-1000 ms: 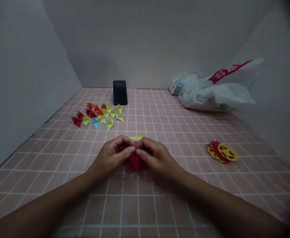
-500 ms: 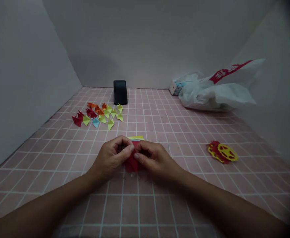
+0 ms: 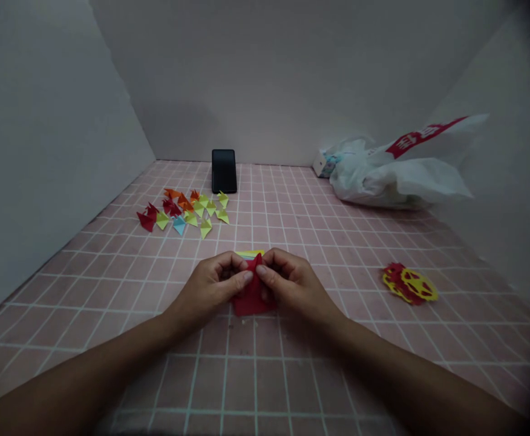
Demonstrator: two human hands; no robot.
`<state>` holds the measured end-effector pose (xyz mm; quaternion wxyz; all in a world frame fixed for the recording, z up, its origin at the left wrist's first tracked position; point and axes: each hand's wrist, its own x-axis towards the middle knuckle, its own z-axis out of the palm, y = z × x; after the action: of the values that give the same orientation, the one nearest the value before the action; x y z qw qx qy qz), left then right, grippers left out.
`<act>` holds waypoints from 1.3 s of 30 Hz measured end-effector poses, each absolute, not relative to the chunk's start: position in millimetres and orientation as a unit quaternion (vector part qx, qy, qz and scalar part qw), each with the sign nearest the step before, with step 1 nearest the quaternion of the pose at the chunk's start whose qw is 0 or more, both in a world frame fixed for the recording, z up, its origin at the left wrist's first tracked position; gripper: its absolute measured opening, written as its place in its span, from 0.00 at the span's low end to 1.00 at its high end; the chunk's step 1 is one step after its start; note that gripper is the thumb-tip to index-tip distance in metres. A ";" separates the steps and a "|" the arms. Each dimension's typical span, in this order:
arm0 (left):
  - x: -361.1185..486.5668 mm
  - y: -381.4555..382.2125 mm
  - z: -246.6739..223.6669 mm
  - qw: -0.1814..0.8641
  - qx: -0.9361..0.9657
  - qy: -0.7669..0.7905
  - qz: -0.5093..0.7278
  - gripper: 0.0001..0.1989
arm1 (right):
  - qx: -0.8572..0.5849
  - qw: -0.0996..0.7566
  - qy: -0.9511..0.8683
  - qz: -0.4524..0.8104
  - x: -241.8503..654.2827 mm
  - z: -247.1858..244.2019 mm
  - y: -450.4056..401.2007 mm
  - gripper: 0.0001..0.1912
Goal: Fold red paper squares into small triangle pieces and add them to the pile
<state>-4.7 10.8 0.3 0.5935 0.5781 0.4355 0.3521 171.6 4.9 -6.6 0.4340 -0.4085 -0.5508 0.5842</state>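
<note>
The left hand (image 3: 210,283) and right hand (image 3: 299,283), almost closed, pinch part-folded red paper (image 3: 256,274). Paper birds (image 3: 206,228) look done; yellow paper (image 3: 256,253) looks unfolded.

Both forearms angle inward, left hand (image 3: 214,280) and right hand (image 3: 297,283) nearly meeting, thumbs and fingers pinched.

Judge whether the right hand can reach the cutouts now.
Probably: nothing visible stands between the right hand and the cutouts. But its grip is on the red paper, so it would likely need to let go.
</note>
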 end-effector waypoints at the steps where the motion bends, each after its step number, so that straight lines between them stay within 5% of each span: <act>1: -5.1 11.3 0.9 0.584 0.588 0.439 0.348 0.09 | -0.404 0.435 -0.550 0.588 171.6 -6.9 5.5 0.09; 5: -6.0 12.9 2.2 0.554 0.633 0.436 0.319 0.07 | -0.399 0.440 -0.535 0.601 172.0 -9.9 8.4 0.10; 14: -2.0 11.6 -9.0 0.664 0.529 0.381 0.366 0.15 | -0.416 0.445 -0.501 0.615 171.2 -14.0 5.3 0.10; 39: -8.5 8.3 -4.3 0.525 0.627 0.427 0.387 0.07 | -0.425 0.428 -0.513 0.610 172.9 -10.8 7.7 0.12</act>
<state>-8.5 8.3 -4.3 0.5248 0.6266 0.4269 0.3869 172.9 7.7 -10.8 0.4278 -0.4254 -0.5132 0.6104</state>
